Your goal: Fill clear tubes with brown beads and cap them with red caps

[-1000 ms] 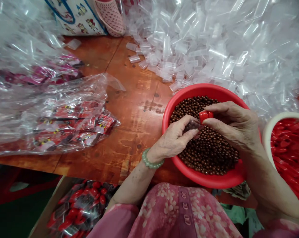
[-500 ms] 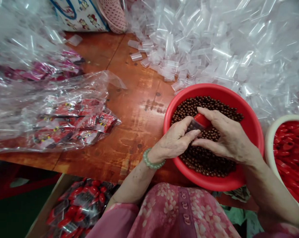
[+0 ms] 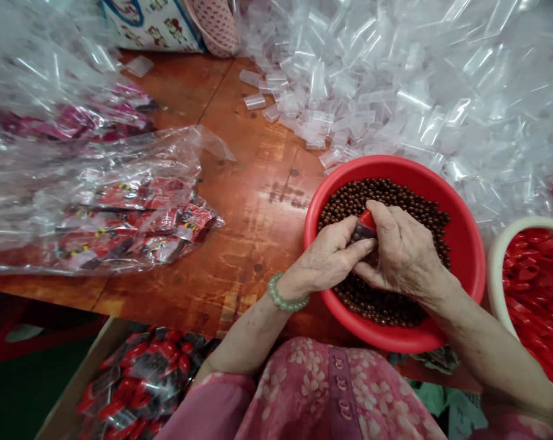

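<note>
A red basin (image 3: 471,244) holds many small brown beads (image 3: 386,190). Over it, my left hand (image 3: 333,253) pinches a small clear container (image 3: 361,232) with dark contents, between thumb and fingers. A red cap (image 3: 366,218) sits at the container's upper end. My right hand (image 3: 398,253) closes round the capped end from the right, its fingers covering part of the cap. The two hands nearly meet, and the container's lower part is hidden by my left fingers.
A white-rimmed tub (image 3: 497,281) of red plastic pieces stands at the right. Clear plastic pieces (image 3: 395,91) are heaped behind the basin. Bagged red packets (image 3: 166,220) lie on the wooden table (image 3: 239,201) at left. Below it, a box holds red-capped containers (image 3: 143,379).
My right hand has moved left and its fingers have closed over the red cap, which shows less now. My left hand has barely moved with the container.
</note>
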`<action>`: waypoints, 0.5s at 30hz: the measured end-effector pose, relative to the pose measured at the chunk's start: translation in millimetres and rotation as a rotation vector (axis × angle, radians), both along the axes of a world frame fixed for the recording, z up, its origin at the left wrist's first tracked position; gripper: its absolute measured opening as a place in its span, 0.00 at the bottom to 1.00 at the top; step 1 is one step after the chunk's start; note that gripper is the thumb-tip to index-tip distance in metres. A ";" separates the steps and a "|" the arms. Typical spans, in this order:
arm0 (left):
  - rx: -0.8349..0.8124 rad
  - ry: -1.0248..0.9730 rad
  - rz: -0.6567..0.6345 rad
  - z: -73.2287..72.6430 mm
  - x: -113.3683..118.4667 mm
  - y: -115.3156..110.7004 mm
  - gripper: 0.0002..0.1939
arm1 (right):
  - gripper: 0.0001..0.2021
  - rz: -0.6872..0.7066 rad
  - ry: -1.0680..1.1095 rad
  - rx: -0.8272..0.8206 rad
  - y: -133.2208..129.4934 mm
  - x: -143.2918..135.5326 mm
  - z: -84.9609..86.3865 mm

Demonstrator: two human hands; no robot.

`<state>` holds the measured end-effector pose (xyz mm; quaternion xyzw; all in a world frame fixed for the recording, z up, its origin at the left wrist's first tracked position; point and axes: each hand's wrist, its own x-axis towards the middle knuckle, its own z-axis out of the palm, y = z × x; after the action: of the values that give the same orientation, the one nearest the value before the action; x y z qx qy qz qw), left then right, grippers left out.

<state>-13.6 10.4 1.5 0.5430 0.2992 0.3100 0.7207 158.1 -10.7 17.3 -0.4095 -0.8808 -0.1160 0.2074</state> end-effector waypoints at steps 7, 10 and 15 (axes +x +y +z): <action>0.097 0.099 0.031 0.3 -2.1 0.0 0.08 | 0.37 -0.008 0.092 -0.275 -2.8 6.9 15.9; 0.131 0.107 0.011 2.5 -3.5 0.3 0.08 | 0.31 0.011 0.274 -0.376 -3.2 12.4 21.8; 0.147 0.106 -0.027 4.1 -3.9 0.3 0.07 | 0.18 -0.031 0.558 -0.399 -0.2 14.0 19.4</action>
<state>-17.5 10.7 5.6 0.6142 0.3058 0.2923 0.6662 172.1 -11.0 36.7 -0.4711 -0.7892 0.1720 0.3543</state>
